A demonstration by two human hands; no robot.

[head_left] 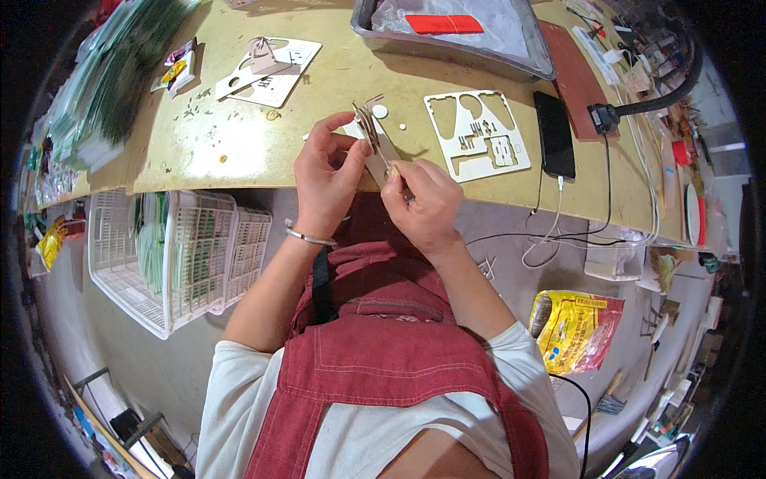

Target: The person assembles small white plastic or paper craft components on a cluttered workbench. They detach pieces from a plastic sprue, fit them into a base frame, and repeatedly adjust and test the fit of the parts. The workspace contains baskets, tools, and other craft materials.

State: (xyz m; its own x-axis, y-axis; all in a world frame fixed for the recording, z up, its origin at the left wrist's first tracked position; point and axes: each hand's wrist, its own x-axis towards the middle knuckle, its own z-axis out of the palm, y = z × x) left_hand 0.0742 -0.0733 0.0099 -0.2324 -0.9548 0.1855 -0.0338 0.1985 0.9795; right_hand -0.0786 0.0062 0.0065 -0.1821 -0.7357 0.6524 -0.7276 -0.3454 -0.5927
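Both my hands meet over the table's near edge around one small assembly of thin wooden cut-out pieces (381,148). My left hand (329,166) pinches its left side between thumb and fingers. At its lower right, the closed fingers of my right hand (423,199) grip the same assembly. Several dark-edged slats stick up from its top; how they join is too small to tell. Just beyond lie a white disc (380,112) and a smaller round piece (403,126). To the right lies a pale cut-out sheet (515,160) with many openings.
At the back left, more wooden parts (262,57) rest on another sheet (297,57), near stacked clear packets (96,96). A metal tray (479,62) stands at the back. A black phone (554,132) with a cable lies right. White baskets (167,263) and a yellow bag (576,331) are below.
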